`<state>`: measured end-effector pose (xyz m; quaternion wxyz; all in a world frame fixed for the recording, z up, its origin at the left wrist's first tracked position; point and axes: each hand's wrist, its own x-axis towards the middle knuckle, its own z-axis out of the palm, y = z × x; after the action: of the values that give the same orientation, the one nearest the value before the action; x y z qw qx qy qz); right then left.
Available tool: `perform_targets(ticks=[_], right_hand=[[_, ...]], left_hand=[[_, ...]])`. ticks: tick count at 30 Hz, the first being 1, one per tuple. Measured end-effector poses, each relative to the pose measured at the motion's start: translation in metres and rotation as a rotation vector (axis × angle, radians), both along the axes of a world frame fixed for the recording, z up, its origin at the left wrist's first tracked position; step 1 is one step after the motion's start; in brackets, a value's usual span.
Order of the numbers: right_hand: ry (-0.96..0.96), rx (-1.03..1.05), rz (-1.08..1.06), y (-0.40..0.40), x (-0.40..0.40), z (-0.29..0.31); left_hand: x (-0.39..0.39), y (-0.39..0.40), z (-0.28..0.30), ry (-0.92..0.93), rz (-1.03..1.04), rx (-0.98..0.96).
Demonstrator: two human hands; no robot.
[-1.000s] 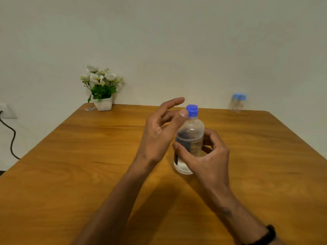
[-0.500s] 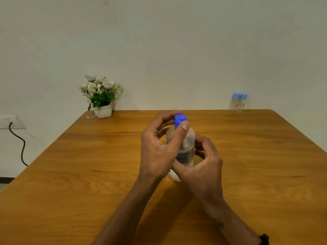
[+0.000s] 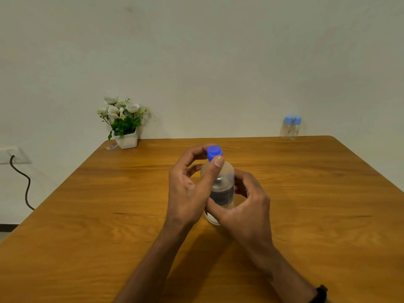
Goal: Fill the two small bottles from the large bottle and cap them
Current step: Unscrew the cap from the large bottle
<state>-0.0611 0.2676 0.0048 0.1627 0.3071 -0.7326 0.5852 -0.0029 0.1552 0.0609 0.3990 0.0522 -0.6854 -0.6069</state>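
From my remote seat I saw the large bottle (image 3: 220,189) standing upright near the middle of the wooden table (image 3: 87,226), a little toward the near side, its bright blue cap (image 3: 214,152) on its neck. The right hand (image 3: 242,204) came in from the near right, forearm angled up across the tabletop, and its fingers and thumb curled round the lower body of the bottle, thumb across the near face of the dark label and fingers wrapped behind. The left hand (image 3: 188,186) reached in from the near left with the wrist bent back; its thumb stood up along the bottle's shoulder with the tip against the lower edge of the cap, and the index finger arched over to the cap's far side, so the two pinched the cap between them. The remaining left fingers were loosely curled behind the bottle's neck. A dark band (image 3: 320,293) sat on the right wrist. The two small bottles (image 3: 290,127), both with light blue caps, stood side by side at the far right edge of the table against the wall, well apart from the hands. A white pot of flowers (image 3: 123,123) sat at the far left corner.
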Motion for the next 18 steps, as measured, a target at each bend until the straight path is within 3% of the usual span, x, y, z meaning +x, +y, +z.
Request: perform_targets(ticks=[5,11,15,18], right_hand=[[0.003,0.022,-0.007,0.000,-0.002,-0.001],[-0.027,-0.005,-0.033,0.002,-0.003,0.001],[-0.034,0.000,-0.042,0.002,-0.006,0.000],[-0.035,0.020,-0.050,0.001,-0.006,-0.001]], left_hand=[[0.000,-0.012,0.003,0.052,0.037,0.067],[-0.001,-0.026,-0.004,-0.011,0.065,0.077],[0.001,-0.045,-0.011,-0.155,0.160,-0.118],[0.003,-0.065,-0.020,-0.366,0.261,-0.357]])
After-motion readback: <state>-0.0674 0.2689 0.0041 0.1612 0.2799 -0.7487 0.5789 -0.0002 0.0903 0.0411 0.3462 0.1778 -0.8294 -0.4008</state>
